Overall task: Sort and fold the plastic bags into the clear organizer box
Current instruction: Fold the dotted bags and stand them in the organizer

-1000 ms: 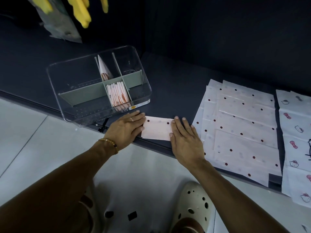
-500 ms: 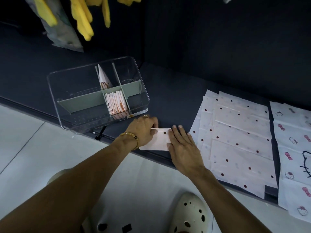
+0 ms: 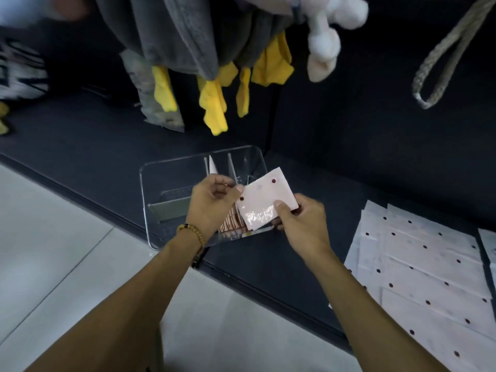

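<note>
A: Two hands on one folded bag (image 3: 264, 201), lifted off the surface (image 3: 80, 154), held over the clear organizer box (image 3: 161, 183).

B: Left side first?

A: Left hand (image 3: 212, 202) pinches the bag's left edge, fingers curled. Beaded bracelet (image 3: 192, 232) on that wrist. Box sits behind and under the hands, near the surface's front edge. Grey divider (image 3: 167, 210) in it, a row of folded bags (image 3: 232, 224) standing in the middle compartment, one more folded piece (image 3: 212, 166) upright in the compartment behind.

B: Right side?

A: Right hand (image 3: 300, 226) grips the bag's lower right corner, thumb on top. Further right, flat bags (image 3: 418, 267) with dark dots lie spread on the surface, unfolded. Plenty left to do, I'd guess.

B: Risks?

A: Thin slick plastic. Loosen either pinch early and the fold probably springs open before it's in the slot. Middle row looks tightly packed, so pushing in at an angle could crumple this bag or tip the neighbours. Box is light and close to the edge, a hard push might slide it off toward the floor (image 3: 53, 251).

B: Overhead clutter?

A: Grey cloth (image 3: 174, 30), yellow pieces (image 3: 214, 103), plush toy (image 3: 327, 36), rope loop (image 3: 440, 63) hanging above. Well apart from the hands, shouldn't interfere.
</note>
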Demonstrator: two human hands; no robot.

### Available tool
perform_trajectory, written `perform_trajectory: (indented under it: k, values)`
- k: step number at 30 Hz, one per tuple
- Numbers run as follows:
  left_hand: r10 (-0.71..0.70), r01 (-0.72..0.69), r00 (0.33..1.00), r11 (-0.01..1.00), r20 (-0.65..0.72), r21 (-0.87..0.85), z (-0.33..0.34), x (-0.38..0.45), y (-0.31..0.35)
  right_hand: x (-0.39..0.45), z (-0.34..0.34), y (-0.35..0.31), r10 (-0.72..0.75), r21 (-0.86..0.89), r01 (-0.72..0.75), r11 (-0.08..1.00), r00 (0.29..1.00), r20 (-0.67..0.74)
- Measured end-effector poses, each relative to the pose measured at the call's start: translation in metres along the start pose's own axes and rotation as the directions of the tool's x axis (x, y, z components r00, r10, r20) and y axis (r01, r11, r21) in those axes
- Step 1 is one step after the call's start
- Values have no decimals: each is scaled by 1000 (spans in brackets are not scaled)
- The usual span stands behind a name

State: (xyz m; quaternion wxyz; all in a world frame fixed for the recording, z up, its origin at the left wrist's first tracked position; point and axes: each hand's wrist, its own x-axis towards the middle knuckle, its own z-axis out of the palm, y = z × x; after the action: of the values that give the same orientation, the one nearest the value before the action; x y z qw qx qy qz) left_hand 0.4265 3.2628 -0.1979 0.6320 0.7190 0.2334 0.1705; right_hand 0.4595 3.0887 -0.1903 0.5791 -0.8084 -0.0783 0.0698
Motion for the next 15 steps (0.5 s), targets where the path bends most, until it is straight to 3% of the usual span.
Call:
perform_trajectory:
  k: [2, 4, 8, 11, 15]
  values:
    - [26, -16, 980, 998, -199, 54, -11, 17, -5, 15, 12, -7, -21, 19, 22, 1000, 999, -49]
    - [80, -27, 951, 984, -297, 179, -16, 29, -10, 28, 22, -12, -56, -1, 56, 998, 995, -79]
    - [99, 36, 955, 896, -279, 442, -13, 46, -15, 52, 45, -22, -68, -54, 64, 996, 996, -65]
    - [60, 111, 932, 890, -357, 441, -17, 52, -13, 66, 65, -30, -80, -127, 75, 989, 996, -33]
    - [83, 104, 913, 899, -400, 425, -26, 49, -12, 75, 89, -36, -241, -389, 202, 899, 969, -54]
